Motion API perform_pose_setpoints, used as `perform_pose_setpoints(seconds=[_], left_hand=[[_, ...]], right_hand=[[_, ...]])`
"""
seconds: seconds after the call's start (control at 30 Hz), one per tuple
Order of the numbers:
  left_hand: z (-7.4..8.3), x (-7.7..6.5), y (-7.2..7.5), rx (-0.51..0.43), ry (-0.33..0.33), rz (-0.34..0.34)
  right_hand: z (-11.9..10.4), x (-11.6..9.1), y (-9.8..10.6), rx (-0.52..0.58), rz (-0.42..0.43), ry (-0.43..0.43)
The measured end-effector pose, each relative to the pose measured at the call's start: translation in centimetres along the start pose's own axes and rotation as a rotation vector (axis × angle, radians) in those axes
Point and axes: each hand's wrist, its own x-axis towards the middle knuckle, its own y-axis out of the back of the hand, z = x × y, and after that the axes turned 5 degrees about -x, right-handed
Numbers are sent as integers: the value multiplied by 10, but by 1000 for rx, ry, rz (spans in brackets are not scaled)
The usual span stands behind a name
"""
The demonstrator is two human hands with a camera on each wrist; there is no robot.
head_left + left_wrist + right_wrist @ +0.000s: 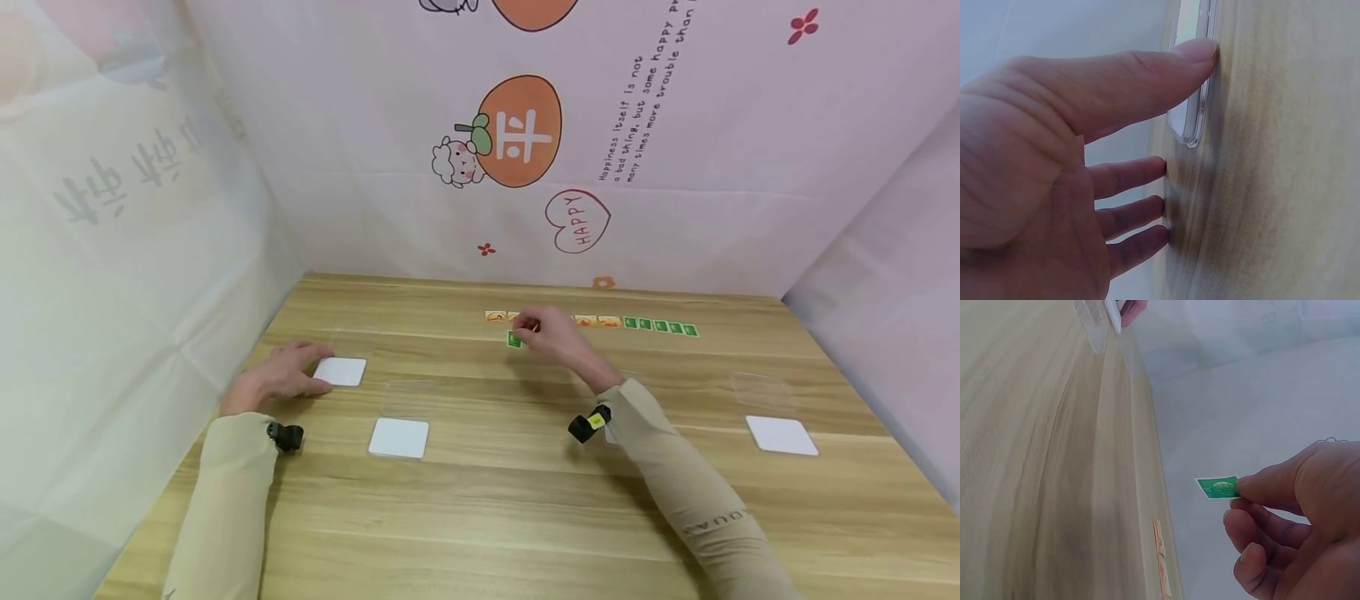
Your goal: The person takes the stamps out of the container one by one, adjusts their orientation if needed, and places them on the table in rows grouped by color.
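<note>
Between right thumb and index finger, my right hand (551, 333) pinches a small green card (1217, 487) with a white border, held by one end above the table. The other fingers curl in under it. Far left, my left hand (288, 371) grips a flat white rounded case (341, 372) with a clear rim, thumb at its near edge and index finger at the far side. In the left wrist view the thumb tip (1196, 50) lies against the rim, and the other fingertips reach the wood. Beyond the right hand runs a row of orange-patterned cards (608, 322), partly hidden by it.
Several green cards (660, 326) continue the row rightward. Other white cases lie front left (399, 437) and far right (782, 435), clear panels behind them; another is mostly covered by the right sleeve (675, 467). Printed cloth walls (375, 167) bound the wooden table (465, 517).
</note>
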Motion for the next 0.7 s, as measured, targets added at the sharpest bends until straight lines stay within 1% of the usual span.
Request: perform_pose_setpoints(seconds=[0.1, 0.2, 0.47, 0.7], left_hand=[[-1, 0, 0, 3, -3, 0], [-1, 0, 0, 10, -9, 1], [0, -1, 2, 4, 8, 2], [2, -2, 2, 4, 12, 2]], right_hand=[[5, -1, 4, 9, 5, 8], [9, -3, 7, 17, 0, -9], [22, -8, 13, 3, -1, -50], [30, -12, 19, -17, -2, -53]])
